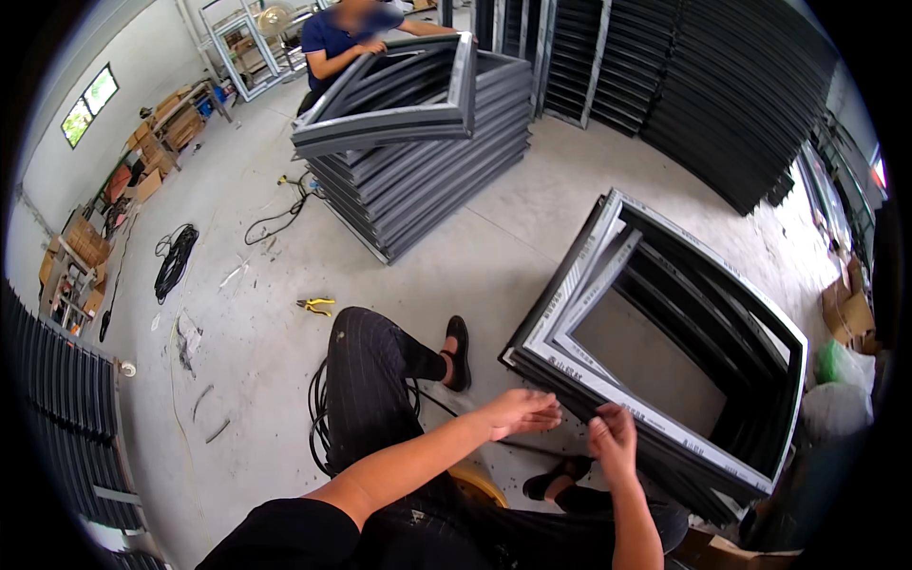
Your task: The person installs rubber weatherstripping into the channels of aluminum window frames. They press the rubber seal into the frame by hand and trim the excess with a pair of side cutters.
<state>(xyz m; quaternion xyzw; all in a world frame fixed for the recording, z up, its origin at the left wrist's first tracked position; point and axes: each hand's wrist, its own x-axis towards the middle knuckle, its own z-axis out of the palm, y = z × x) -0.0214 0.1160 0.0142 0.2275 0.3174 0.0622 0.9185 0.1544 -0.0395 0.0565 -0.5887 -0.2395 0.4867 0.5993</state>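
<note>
A stack of dark rectangular window frames (646, 407) with white film on the upper faces stands in front of me to the right. My left hand (521, 415) is at its near side, close to the left corner, fingers drawn together. A little to the right, my right hand (614, 437) is closed in a pinch beside the same edge. Whatever the fingertips hold, if anything, is too small to make out. A coil of thin black strip (320, 418) lies by my left leg, and a length of it runs under my left forearm toward the frames.
A co-worker (332, 47) handles a frame on another tall frame stack (427, 180). Yellow-handled pliers (316, 306) and a black cable coil (176, 261) lie on the floor. Dark profiles (741, 104) lean at the back right. Plastic bags (836, 399) sit far right.
</note>
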